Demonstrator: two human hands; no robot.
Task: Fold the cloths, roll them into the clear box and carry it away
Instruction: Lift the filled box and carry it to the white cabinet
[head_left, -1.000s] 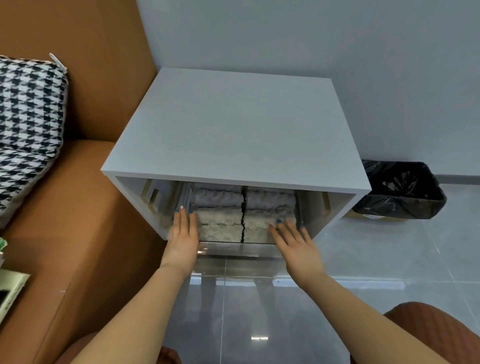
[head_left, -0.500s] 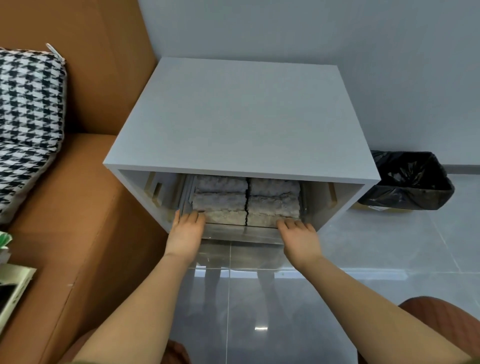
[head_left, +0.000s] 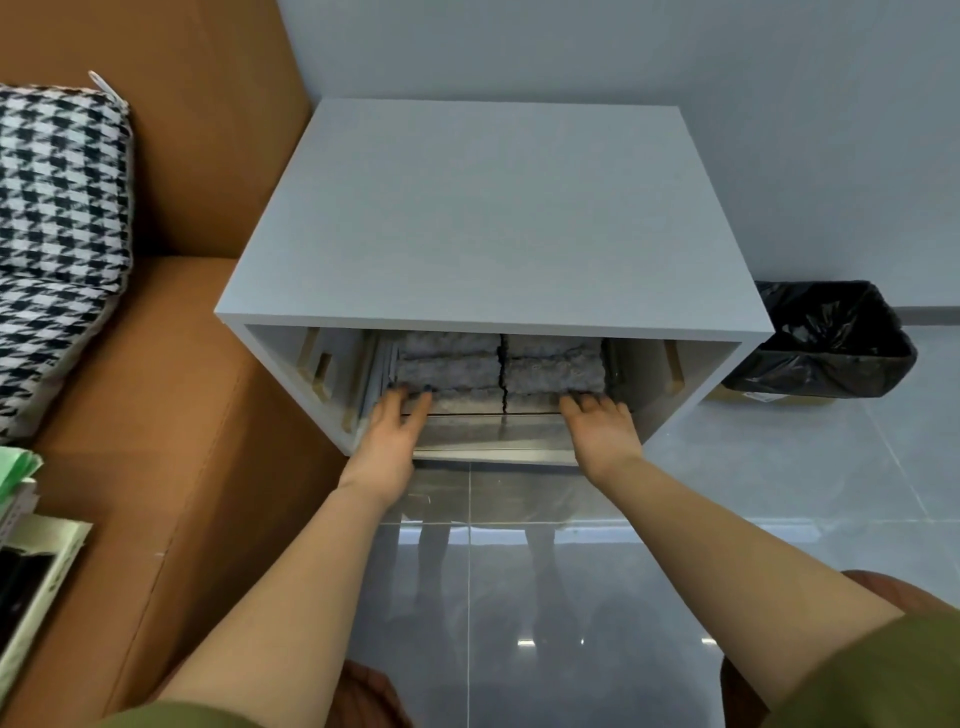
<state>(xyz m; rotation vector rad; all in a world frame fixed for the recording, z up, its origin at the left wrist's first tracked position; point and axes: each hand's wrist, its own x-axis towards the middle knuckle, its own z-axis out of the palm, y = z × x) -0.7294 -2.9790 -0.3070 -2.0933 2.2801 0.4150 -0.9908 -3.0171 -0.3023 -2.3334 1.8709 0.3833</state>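
The clear box (head_left: 493, 435) sits inside the open compartment of a white cabinet (head_left: 493, 218). Several grey cloths (head_left: 556, 369), rolled up, fill it in two columns. My left hand (head_left: 387, 441) lies against the box's front left corner, its fingers reaching over the rim onto the nearest roll. At the front right corner my right hand (head_left: 602, 431) does the same, fingertips on the rim. Both hands have fairly straight fingers and press on the box. The back of the box is hidden under the cabinet top.
A brown sofa (head_left: 156, 389) with a houndstooth cushion (head_left: 52, 234) stands against the cabinet's left side. Books or papers (head_left: 31, 571) lie at the far left. A black-lined bin (head_left: 826, 343) stands on the glossy tiled floor to the right, by the wall.
The box has slid deeper into the cabinet. My hands moved from its top sides to its front rim and followed it inward.
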